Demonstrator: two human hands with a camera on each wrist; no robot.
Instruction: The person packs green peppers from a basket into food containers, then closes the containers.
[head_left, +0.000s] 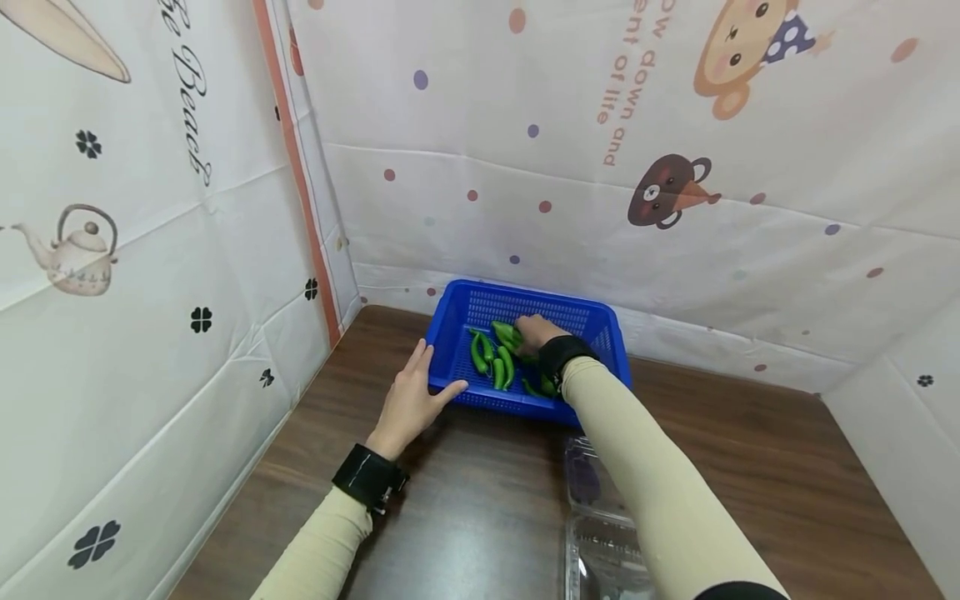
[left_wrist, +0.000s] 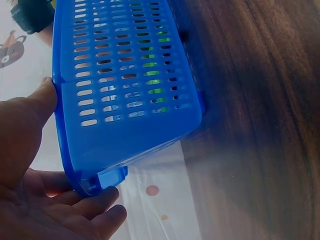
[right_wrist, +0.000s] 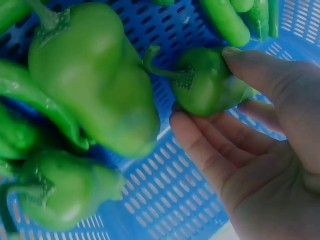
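A blue slotted plastic basket [head_left: 459,322] stands at the back of the brown table and holds several green peppers [head_left: 495,360]. My left hand [head_left: 415,397] rests with straight fingers against the basket's near-left corner [left_wrist: 95,182]; its thumb [left_wrist: 44,97] lies on one wall and its fingers [left_wrist: 97,206] on the other. My right hand [head_left: 536,332] reaches into the basket. In the right wrist view this hand [right_wrist: 265,165] pinches a small green pepper [right_wrist: 207,85] between thumb and fingers. A larger pepper [right_wrist: 92,75] lies just beside it on the basket floor.
A clear plastic clamshell box [head_left: 600,525] lies on the table [head_left: 750,467] near its front edge, under my right forearm. White printed sheets wall in the table at the left, back and right, close behind the basket.
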